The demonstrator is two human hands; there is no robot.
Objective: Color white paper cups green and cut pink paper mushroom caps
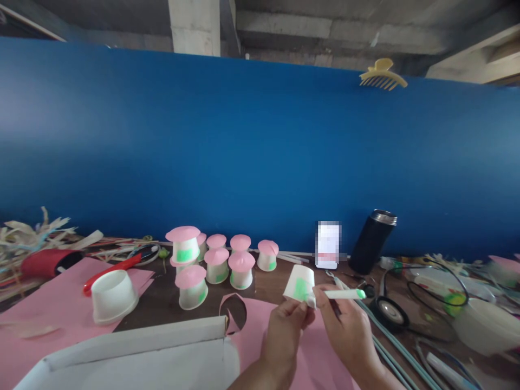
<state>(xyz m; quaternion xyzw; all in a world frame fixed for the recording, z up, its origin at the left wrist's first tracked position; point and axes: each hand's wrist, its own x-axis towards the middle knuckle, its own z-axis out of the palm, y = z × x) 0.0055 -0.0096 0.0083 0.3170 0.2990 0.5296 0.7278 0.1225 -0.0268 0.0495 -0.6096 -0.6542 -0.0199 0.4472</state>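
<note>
Dark brown wood-look bench [264, 281], cluttered, backed by a smooth blue partition [244, 151]. Above that: grey concrete ceiling [284, 24], pale square column [195, 27]. Yellow plastic claw clip [383, 77] perched on the partition's top edge.

Left hand [285, 319] is clamped on a white tapered paper cup with a green patch [293, 280], tilted, over the bench at the edge of a cut pink paper sheet [258, 330]. Right hand [345, 323] grips a white marker with a green end [343, 294], lying across by the cup. Hands close together; can't tell if the tip touches the cup.

Left of the cup: group of pink-topped white cups [193, 295], upside down, some stacked. Nearer edge: white open box [142, 360]. Behind the hands: pixelated phone [327, 246] standing upright, then black bottle with steel neck [370, 244], leaning. Far right: tangled black cable [436, 265], clutter.
</note>
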